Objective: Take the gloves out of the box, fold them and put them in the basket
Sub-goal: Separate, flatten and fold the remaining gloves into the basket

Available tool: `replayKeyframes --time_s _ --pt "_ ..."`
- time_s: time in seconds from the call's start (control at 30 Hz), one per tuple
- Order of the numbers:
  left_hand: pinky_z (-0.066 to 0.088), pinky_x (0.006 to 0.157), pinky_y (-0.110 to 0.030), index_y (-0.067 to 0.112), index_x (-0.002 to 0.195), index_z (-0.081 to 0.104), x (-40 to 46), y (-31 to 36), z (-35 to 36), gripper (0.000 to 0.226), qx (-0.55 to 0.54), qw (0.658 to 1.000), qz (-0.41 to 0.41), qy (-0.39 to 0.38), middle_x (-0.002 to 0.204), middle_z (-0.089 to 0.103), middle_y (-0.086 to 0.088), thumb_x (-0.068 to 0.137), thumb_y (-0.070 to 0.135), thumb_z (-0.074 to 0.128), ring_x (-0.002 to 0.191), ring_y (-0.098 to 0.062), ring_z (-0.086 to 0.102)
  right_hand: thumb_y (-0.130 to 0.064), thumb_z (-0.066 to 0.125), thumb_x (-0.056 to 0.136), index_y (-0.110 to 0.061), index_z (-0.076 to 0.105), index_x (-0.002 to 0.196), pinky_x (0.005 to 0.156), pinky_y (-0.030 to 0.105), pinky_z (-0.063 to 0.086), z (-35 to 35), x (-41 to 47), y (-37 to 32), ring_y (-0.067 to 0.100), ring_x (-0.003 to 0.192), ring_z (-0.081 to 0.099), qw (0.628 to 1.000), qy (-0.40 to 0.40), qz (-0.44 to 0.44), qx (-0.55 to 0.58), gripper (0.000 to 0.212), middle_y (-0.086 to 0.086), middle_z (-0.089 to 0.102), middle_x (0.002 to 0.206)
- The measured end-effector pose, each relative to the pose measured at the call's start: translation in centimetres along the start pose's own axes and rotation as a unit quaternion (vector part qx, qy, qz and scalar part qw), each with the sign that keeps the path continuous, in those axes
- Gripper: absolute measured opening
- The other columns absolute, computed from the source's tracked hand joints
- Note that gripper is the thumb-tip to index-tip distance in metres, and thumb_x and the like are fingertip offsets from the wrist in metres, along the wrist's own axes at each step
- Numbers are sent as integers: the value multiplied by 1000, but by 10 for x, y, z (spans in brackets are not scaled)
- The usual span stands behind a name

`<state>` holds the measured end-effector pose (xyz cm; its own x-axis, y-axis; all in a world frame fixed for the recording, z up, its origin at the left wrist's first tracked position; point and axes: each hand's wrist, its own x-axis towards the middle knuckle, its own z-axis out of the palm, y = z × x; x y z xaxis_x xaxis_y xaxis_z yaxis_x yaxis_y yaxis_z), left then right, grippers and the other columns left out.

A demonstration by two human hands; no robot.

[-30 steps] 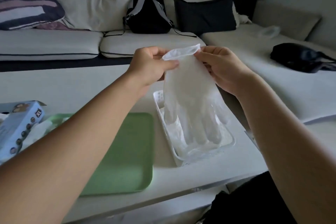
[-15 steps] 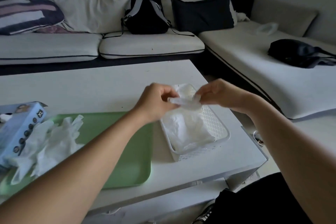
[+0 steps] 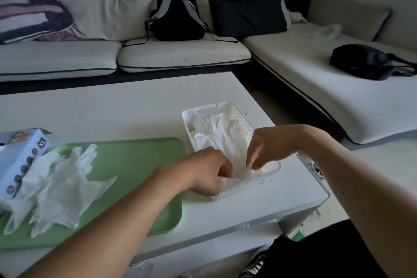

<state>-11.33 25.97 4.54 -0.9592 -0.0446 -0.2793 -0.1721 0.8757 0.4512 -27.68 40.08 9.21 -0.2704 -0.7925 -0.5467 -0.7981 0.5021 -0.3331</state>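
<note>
A white perforated basket [image 3: 234, 110] stands on the white table with pale translucent gloves inside. One glove [image 3: 228, 140] lies stretched along the basket, and both hands pinch its near end at the basket's front wall. My left hand [image 3: 209, 171] grips it from the left, my right hand [image 3: 268, 144] pinches it from above right. Several loose gloves [image 3: 67, 185] lie on the green tray [image 3: 140, 160]. The blue glove box [image 3: 20, 158] marked XL lies at the far left.
The white table [image 3: 112, 106] ends just right of the basket. A sofa with cushions and a black backpack [image 3: 176, 18] runs behind it. A dark bag [image 3: 365, 61] lies on the right-hand sofa section.
Both hands have brought the glove down from held up in the air into the basket, then pulled its cuff end toward the basket's near wall.
</note>
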Motion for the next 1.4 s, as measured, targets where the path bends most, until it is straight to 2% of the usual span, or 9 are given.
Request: replayKeyframes --time_s 0.17,0.33,0.43,0.53,0.73,0.8,1.0,1.17,1.4 --pt "55 86 -24 20 99 79 5 -2 -32 15 -137 980 -20 142 96 76 13 86 23 73 90 0 69 -36 70 92 -32 80 95 75 21 51 -18 -4 -4 1 83 71 997 27 -28 66 12 -23 74 84" --pt "44 71 -33 15 74 54 25 -9 -33 42 155 954 -160 198 84 58 2 84 51 75 83 -21 59 -42 85 75 -24 79 81 67 19 50 -20 30 -8 -5 65 65 962 266 -41 46 19 -15 73 72" --pt "40 91 -36 20 73 47 38 -14 -26 54 216 944 -186 166 86 55 3 76 67 74 87 -20 49 -45 92 62 -24 69 121 91 29 52 -4 55 -17 5 98 64 978 206 -40 6 67 -12 69 114" --pt "34 104 -39 22 97 62 43 -19 -18 63 180 961 -168 127 93 60 7 64 74 77 101 -20 58 -50 92 57 -25 35 152 107 38 41 8 73 -25 22 135 36 988 115 9 -99 114 -8 47 146" --pt "16 118 -54 25 144 43 42 -16 -12 112 179 968 -171 35 139 54 2 54 84 72 138 -23 42 -49 95 48 -37 -4 157 107 44 38 15 90 -23 28 134 26 984 62 5 -168 147 -22 9 159" --pt "6 121 -60 21 155 29 40 -10 -14 120 188 965 -184 -12 155 39 -4 60 82 72 148 -27 26 -53 95 48 -40 -9 157 114 49 33 13 85 -20 28 142 18 983 52 20 -174 151 -23 -3 162" --pt "-1 122 -62 4 150 36 38 -8 -16 134 249 944 -212 -39 163 22 -18 54 93 67 153 -32 10 -55 94 51 -35 -18 156 124 50 16 20 69 -11 21 151 -21 981 47 41 -186 155 -15 -24 163" --pt "-7 121 -62 3 159 18 44 0 -15 147 287 936 -202 -36 167 -10 -24 52 88 72 155 -34 -15 -42 93 63 -30 -22 156 124 48 14 26 73 -4 15 150 -23 988 36 30 -147 148 -13 -26 163" --pt "-4 123 -59 10 144 46 47 -6 -23 121 254 950 -171 -60 155 37 -11 57 92 65 151 -22 24 -51 93 58 -33 -13 158 123 52 14 11 73 -13 16 153 -14 986 12 29 -166 146 -12 -15 166"
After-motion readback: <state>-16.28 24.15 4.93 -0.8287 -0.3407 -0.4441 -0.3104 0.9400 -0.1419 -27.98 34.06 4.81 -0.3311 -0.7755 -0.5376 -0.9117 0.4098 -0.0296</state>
